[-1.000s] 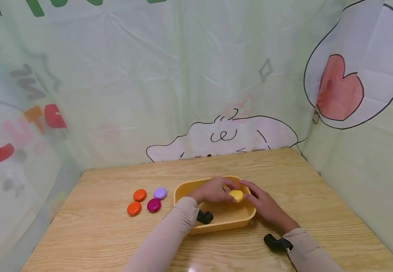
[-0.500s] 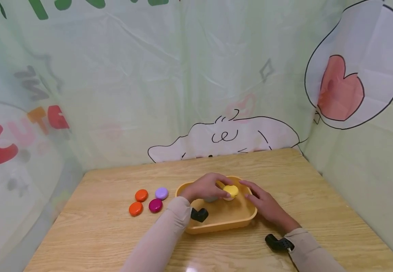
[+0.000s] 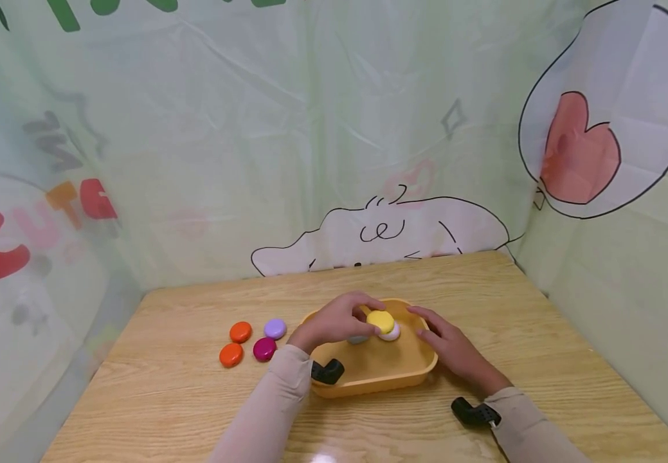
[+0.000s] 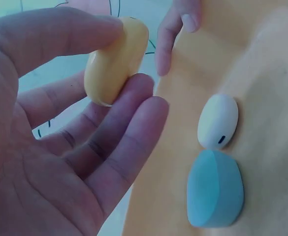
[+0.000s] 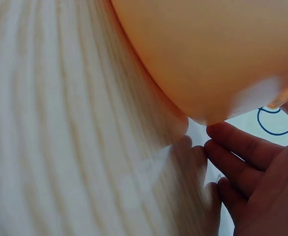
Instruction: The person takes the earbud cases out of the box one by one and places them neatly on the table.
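My left hand (image 3: 336, 318) is over an orange plastic bin (image 3: 377, 388), pinching a yellow rounded disc (image 3: 380, 321) between thumb and fingers. The left wrist view shows the yellow disc (image 4: 118, 61) tilted on edge and lifted off the bin floor. Inside the bin lie a whitish disc (image 4: 218, 121) with a small dark slot and a blue-grey one (image 4: 215, 189) touching or nearly touching it. My right hand (image 3: 455, 350) grips the bin's right end, thumb over the rim. In the right wrist view its fingers (image 5: 242, 147) lie against the outer wall.
Left of the bin, two orange discs (image 3: 240, 332), a lilac disc (image 3: 275, 328) and a magenta disc (image 3: 264, 349) sit on the wooden table (image 3: 154, 386). A printed curtain (image 3: 195, 161) hangs behind and along both sides.
My left hand has moved left and slightly up with the yellow disc, uncovering the whitish and blue-grey discs in the bin. The right hand stays at the bin's right end.
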Tool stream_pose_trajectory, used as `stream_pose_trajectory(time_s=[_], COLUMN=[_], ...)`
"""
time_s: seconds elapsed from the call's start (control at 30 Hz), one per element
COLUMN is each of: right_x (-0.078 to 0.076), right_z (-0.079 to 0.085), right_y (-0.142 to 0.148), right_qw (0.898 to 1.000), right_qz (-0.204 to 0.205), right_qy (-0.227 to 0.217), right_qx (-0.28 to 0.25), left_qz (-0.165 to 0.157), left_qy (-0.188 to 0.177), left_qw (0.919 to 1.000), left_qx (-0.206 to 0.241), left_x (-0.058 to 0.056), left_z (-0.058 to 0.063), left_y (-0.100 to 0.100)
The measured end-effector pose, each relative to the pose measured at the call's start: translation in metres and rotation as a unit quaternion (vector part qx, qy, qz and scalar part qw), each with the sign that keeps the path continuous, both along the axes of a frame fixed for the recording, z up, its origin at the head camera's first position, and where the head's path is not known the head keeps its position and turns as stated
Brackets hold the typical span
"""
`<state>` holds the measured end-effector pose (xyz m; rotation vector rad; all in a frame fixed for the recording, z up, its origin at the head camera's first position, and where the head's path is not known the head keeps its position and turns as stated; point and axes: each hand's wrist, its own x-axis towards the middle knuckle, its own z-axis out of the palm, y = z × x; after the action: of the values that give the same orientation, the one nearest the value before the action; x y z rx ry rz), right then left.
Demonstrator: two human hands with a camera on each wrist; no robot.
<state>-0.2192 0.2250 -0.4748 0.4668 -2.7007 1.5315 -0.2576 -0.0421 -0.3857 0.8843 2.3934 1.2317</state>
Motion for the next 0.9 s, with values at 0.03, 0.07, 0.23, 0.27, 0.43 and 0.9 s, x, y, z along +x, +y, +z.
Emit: stream_pose_trajectory(time_s=[0.03, 0.07, 0.23, 0.27, 0.43, 0.9], right_x=[0.000, 0.000, 0.001, 0.001, 0.000, -0.001], right_z=[0.000, -0.001, -0.001, -0.001, 0.000, -0.001], right_y=[0.000, 0.000, 0.000, 0.000, 0.000, -0.001], right_qw=[1.000, 1.000, 1.000, 1.000, 1.000, 1.000], right_qz=[0.000, 0.000, -0.001, -0.001, -0.002, -0.003], right_qy=[0.000, -0.001, -0.004, -0.003, 0.006, 0.004], right_qx=[0.000, 0.002, 0.006, 0.007, 0.010, 0.009], left_qz=[0.003, 0.005, 0.018, 0.021, 0.025, 0.062], left_qy=[0.000, 0.002, 0.005, 0.006, 0.004, -0.023], left_qw=[1.0000, 1.0000, 0.9997, 0.9996, 0.9995, 0.9926], left_qx=[0.002, 0.004, 0.016, 0.016, 0.021, 0.101], left_x=[0.001, 0.001, 0.002, 0.002, 0.005, 0.025], left_z=[0.000, -0.001, -0.003, -0.003, -0.002, -0.011], left_y=[-0.002, -0.004, -0.010, -0.011, -0.015, -0.028])
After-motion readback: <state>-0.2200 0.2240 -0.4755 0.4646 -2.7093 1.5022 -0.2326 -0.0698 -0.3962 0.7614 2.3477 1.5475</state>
